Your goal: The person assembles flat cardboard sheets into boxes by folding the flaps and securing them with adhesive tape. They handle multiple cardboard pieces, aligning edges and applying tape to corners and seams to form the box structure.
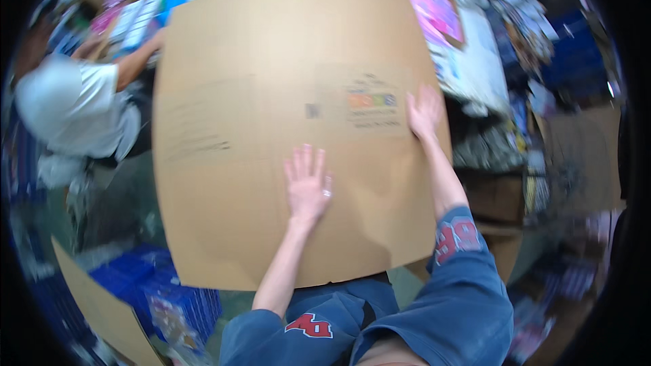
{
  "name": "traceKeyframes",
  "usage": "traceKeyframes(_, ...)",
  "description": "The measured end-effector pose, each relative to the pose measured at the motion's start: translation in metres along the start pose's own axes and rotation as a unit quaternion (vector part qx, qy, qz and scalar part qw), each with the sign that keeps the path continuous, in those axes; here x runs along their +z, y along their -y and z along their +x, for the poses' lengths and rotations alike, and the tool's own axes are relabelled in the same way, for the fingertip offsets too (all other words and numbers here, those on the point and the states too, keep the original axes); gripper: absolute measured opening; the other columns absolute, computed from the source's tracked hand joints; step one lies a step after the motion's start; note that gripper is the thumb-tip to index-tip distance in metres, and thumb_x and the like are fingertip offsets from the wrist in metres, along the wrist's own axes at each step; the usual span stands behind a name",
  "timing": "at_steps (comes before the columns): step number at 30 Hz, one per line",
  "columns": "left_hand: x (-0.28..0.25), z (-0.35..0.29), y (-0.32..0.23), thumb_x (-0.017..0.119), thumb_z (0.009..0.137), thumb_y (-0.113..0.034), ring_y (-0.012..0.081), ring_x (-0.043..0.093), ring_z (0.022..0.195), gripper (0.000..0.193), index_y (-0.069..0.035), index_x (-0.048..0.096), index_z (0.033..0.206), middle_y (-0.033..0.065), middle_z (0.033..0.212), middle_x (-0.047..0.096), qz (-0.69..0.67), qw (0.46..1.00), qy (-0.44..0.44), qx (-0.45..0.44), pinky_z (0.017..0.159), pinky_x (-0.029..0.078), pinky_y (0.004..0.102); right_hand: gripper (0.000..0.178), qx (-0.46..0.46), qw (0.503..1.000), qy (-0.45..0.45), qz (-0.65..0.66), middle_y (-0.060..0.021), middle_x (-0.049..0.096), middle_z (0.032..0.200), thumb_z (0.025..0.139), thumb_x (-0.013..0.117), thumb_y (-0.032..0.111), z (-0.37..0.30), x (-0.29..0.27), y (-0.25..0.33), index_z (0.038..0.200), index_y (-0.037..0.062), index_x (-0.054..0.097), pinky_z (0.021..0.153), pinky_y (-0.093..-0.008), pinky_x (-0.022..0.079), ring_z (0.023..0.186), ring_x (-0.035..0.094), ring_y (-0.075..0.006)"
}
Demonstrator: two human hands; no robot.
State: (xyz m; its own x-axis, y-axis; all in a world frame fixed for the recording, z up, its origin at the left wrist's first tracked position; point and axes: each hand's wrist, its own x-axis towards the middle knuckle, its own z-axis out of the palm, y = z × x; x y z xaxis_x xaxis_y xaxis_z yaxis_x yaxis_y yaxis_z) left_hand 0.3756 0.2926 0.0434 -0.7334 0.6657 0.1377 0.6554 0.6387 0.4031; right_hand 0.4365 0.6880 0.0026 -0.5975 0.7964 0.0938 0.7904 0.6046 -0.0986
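Note:
A large flat brown cardboard sheet (264, 47) with blurred print fills the middle of the view in front of me, its lower edge close to my body. My left hand (308, 190) lies flat on its lower middle, fingers spread and a ring showing. Near the sheet's right edge my right hand (425, 112) rests on the board, fingers stretched out beside a coloured printed mark. Neither hand is wrapped around anything. What lies beneath the sheet is mostly hidden.
At the left a person in a white shirt (102, 95) works at the table. Blue crates (142, 278) and an upright cardboard panel (102, 305) stand at lower left. Pink packages (430, 10) lie on the white table (485, 61). Cardboard boxes (491, 196) stand at right.

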Motion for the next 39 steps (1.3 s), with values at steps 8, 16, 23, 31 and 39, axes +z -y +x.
traceKeyframes(8, -0.017, -0.09, -0.015, 0.06, 0.098, -0.031, 0.0413, 0.031, 0.148, 0.059, -0.008, 0.044, 0.15, 0.0206, 0.159, 0.036, -0.102, 0.994, -0.006, 0.03, 0.119, 0.027, 0.058, 0.07, -0.149, 0.988, 0.035, -0.001, -0.0207, 0.011, 0.168, 0.106, 0.034, 0.045, -0.116, -0.025, 0.068, 0.161, 0.0037, 0.019, 0.126, -0.0501, -0.001, 0.156, 0.004, -0.0385)
traceKeyframes(16, -0.036, -0.201, -0.045, 0.063, 0.095, -0.027, 0.04, 0.036, 0.145, 0.058, -0.008, 0.047, 0.148, 0.0197, 0.158, 0.037, -0.076, 0.996, 0.014, 0.038, 0.119, 0.029, 0.0554, 0.072, -0.419, 0.899, 0.097, 0.084, -0.0193, 0.019, 0.167, 0.102, 0.044, 0.042, -0.23, -0.031, 0.196, 0.158, -0.0002, 0.026, 0.125, -0.0539, 0.005, 0.154, 0.011, -0.0413)
traceKeyframes(23, -0.05, -0.283, -0.044, 0.064, 0.093, -0.024, 0.0391, 0.038, 0.144, 0.056, -0.007, 0.05, 0.144, 0.0194, 0.155, 0.041, -0.074, 0.994, -0.027, -0.071, 0.119, 0.031, 0.0532, 0.068, -0.468, 0.864, 0.1, 0.155, -0.0191, 0.028, 0.164, 0.101, 0.05, 0.037, -0.26, -0.039, 0.17, 0.155, -0.0006, 0.033, 0.125, -0.0532, 0.012, 0.152, 0.02, -0.0409)
traceKeyframes(31, -0.067, -0.33, -0.057, 0.065, 0.095, -0.019, 0.0339, 0.064, 0.108, 0.018, -0.005, 0.065, 0.107, 0.0129, 0.109, 0.067, -0.232, 0.935, -0.135, -0.231, 0.095, 0.051, 0.044, 0.058, -0.42, 0.88, 0.115, 0.188, -0.0195, 0.03, 0.162, 0.099, 0.054, 0.03, -0.333, -0.062, 0.115, 0.146, -0.0028, 0.045, 0.122, -0.0528, 0.02, 0.149, 0.025, -0.0425)
traceKeyframes(39, -0.116, -0.41, -0.011, 0.057, 0.097, -0.01, 0.0348, 0.067, 0.094, 0.017, -0.008, 0.064, 0.112, 0.0139, 0.103, 0.066, -0.228, 0.899, -0.258, -0.271, 0.082, 0.056, 0.0433, 0.041, -0.506, 0.645, 0.572, -0.028, -0.0122, 0.072, 0.075, 0.1, 0.057, 0.039, -0.42, -0.215, 0.128, 0.091, 0.0032, 0.074, 0.074, -0.0392, 0.056, 0.075, 0.071, -0.0286)
